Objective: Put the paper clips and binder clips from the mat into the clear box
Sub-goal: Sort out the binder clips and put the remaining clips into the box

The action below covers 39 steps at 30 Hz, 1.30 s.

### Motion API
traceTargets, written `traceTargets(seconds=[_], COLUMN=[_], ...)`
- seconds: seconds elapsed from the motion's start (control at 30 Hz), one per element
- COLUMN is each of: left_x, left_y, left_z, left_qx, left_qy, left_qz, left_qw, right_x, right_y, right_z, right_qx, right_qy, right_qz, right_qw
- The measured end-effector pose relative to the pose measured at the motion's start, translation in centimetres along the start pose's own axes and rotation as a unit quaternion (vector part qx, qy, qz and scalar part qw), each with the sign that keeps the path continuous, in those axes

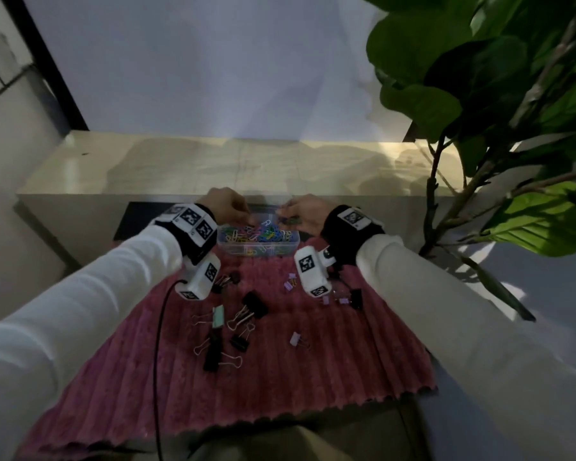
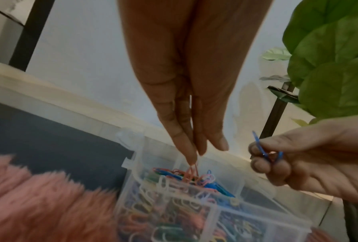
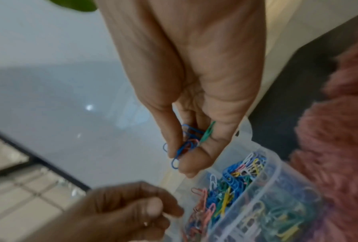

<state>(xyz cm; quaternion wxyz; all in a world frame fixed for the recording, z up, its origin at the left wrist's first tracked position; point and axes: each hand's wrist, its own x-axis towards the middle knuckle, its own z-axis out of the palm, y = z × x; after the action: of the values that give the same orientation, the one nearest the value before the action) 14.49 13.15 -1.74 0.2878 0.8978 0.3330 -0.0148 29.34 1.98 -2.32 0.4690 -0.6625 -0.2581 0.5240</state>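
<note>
My wrist cameras (image 1: 314,272) hide some binder clips (image 1: 343,299) on the mat (image 1: 280,387). Nearer box compartments (image 3: 277,212) blur together

Both arms reach forward in white sleeves. The left hand (image 2: 186,91) points its fingers down, tips pinched together; the right hand (image 3: 196,91) curls its fingers in a tight grip.

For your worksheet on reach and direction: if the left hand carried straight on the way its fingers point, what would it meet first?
Probably the paper clips heaped in the clear box: the left hand points down at them, fingertips pinching a pink clip.
</note>
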Motion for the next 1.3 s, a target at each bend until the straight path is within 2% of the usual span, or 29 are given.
traceTargets(seconds=[0.07, 0.13, 0.2, 0.27, 0.33, 0.37, 0.43, 0.53, 0.67, 0.77, 0.83, 0.97, 1.03, 1.07, 1.1, 1.13, 1.2, 1.27, 1.3], left_x=[-0.1, -0.7, -2.2, -4.4, -6.8, -7.9, -9.7, -11.9, -14.0, -14.5, -14.8, -15.3, -15.3, -15.1, -14.9, -14.7, -13.9, -13.2, -12.8], left_y=[-0.1, -0.4, -0.4, -0.6, -1.2, -1.7, -2.7, -4.2, -5.6, -4.8, -3.7, -3.1, -3.2, -3.1, -3.0, -2.8, -2.5, -2.6, -2.9], left_z=[-0.3, -1.0, -1.9, -2.8, -3.2, -3.1, -2.5, -1.0, 1.3, 2.8, 3.6, 5.4, 6.1, 6.4, 6.8, 7.0, 7.1, 6.6, 6.3], left_qx=[0.001, 0.013, 0.012, 0.018, 0.028, 0.034, 0.057, 0.087, 0.06, 0.062, 0.069, 0.16, 0.172, 0.172, 0.172, 0.173, 0.155, 0.116, 0.098], left_qy=[-0.021, 0.001, 0.025, 0.017, -0.014, -0.036, -0.069, -0.062, -0.12, -0.119, -0.115, -0.132, -0.141, -0.142, -0.144, -0.146, -0.148, -0.146, -0.147], left_qz=[0.019, 0.042, 0.066, 0.085, 0.095, 0.096, 0.085, 0.063, 0.035, 0.035, 0.046, 0.106, 0.104, 0.098, 0.096, 0.099, 0.109, 0.103, 0.102], left_qw=[1.0, 0.999, 0.997, 0.996, 0.995, 0.994, 0.992, 0.992, 0.99, 0.99, 0.99, 0.973, 0.969, 0.97, 0.97, 0.969, 0.971, 0.977, 0.979], right_x=[0.5, 0.4, 0.0, -0.6, -0.9, -1.0, -1.8, -3.1, -5.2, -5.5, -5.7, -7.3, -8.7, -9.2, -9.5, -9.5, -9.2, -9.0, -8.8], right_y=[-0.4, -0.8, -1.0, -1.1, -0.9, -0.7, -0.4, 0.2, 2.1, 4.0, 4.6, 5.8, 7.1, 7.9, 8.6, 9.1, 9.4, 9.4, 9.4], right_z=[0.7, 1.4, 1.9, 2.2, 2.1, 1.9, 0.8, -1.1, -3.3, -3.1, -2.8, -4.9, -6.1, -6.5, -6.8, -7.1, -7.7, -8.2, -8.4], right_qx=[-0.073, -0.159, -0.252, -0.392, -0.493, -0.512, -0.519, -0.498, -0.578, -0.605, -0.641, -0.7, -0.728, -0.729, -0.718, -0.697, -0.63, -0.554, -0.526], right_qy=[0.013, 0.018, 0.025, 0.006, -0.032, -0.036, 0.001, 0.013, -0.027, -0.068, -0.066, -0.044, -0.062, -0.072, -0.079, -0.08, -0.07, -0.069, -0.071], right_qz=[0.004, -0.007, -0.057, -0.099, -0.104, -0.113, -0.168, -0.259, -0.216, -0.181, -0.15, -0.104, -0.033, -0.001, 0.011, 0.005, -0.02, -0.008, 0.0], right_qw=[0.997, 0.987, 0.966, 0.915, 0.863, 0.851, 0.838, 0.827, 0.786, 0.773, 0.749, 0.706, 0.682, 0.68, 0.692, 0.713, 0.773, 0.83, 0.848])
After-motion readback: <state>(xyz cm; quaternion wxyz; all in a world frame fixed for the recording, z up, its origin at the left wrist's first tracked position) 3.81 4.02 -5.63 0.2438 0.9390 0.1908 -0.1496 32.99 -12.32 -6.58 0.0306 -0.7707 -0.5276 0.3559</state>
